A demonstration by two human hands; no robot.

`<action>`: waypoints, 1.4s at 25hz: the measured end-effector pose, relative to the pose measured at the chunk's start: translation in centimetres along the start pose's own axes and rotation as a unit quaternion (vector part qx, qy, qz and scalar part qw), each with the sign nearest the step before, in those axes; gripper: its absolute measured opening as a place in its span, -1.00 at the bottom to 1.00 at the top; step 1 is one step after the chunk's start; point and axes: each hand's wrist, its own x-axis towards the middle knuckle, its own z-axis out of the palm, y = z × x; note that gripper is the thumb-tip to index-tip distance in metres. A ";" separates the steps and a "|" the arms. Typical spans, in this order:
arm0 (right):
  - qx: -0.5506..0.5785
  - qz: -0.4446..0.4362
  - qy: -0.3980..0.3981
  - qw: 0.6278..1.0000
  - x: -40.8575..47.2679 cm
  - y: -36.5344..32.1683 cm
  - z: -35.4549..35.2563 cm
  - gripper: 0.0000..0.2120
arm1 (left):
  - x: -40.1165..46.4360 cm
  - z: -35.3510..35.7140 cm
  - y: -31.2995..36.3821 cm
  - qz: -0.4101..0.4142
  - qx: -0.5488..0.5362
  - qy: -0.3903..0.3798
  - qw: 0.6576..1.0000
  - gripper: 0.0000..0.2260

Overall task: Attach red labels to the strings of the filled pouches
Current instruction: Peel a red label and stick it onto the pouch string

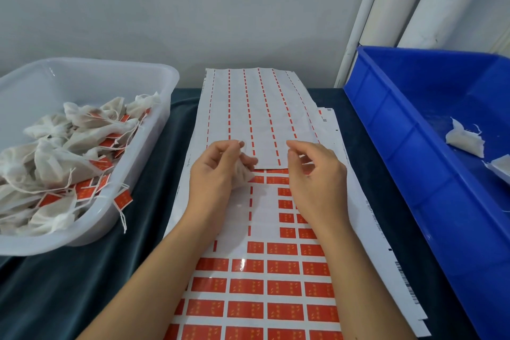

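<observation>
Over the label sheet [276, 284] the left hand [218, 174] curls its fingers round a small soft pouch [242, 172]. It looks light and limp (best pinched near its string). The right hand [314, 174], just beside, holds nothing visible, fingers loosely bent.

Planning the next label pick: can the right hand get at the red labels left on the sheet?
Probably yes. The right hand hovers right above the sticker sheet, holding nothing obvious, with red labels uncovered just beside it; the left hand holds a pouch off to the side.
</observation>
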 end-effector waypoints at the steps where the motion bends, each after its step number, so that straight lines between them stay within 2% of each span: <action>1: -0.023 -0.008 -0.011 1.000 -0.2 -0.1 0.2 -0.79 | 0.0 0.0 0.0 0.013 -0.011 0.021 1.000 -0.86; 4: -0.128 -0.051 -0.063 0.988 -1.0 -0.3 1.0 -0.74 | 0.1 -0.1 -0.1 0.023 -0.035 0.083 0.996 -0.86; 7: -0.225 -0.041 -0.102 0.968 -1.9 -1.1 2.2 -0.56 | 0.4 -0.2 -0.3 0.000 -0.054 0.122 0.991 -0.85; 10: -0.264 -0.019 -0.111 0.958 -2.5 -1.6 2.8 -0.38 | 0.5 -0.1 -0.6 -0.008 -0.053 0.124 0.991 -0.83; 12: -0.286 -0.021 -0.128 0.949 -2.9 -2.0 3.2 -0.35 | 0.5 0.0 -0.9 -0.006 -0.058 0.115 0.992 -0.84; 17: -0.299 -0.026 -0.128 0.945 -3.1 -2.3 3.5 -0.43 | 0.8 0.2 -1.5 -0.015 -0.043 0.102 0.994 -0.86; 31: -0.252 0.012 -0.072 0.965 -2.8 -2.6 4.3 -0.68 | 0.8 0.2 -1.6 -0.008 0.012 0.094 0.996 -0.86; 35: -0.210 0.025 -0.050 0.976 -2.3 -2.7 4.4 -0.66 | 0.8 0.3 -1.4 -0.013 0.015 0.093 0.995 -0.87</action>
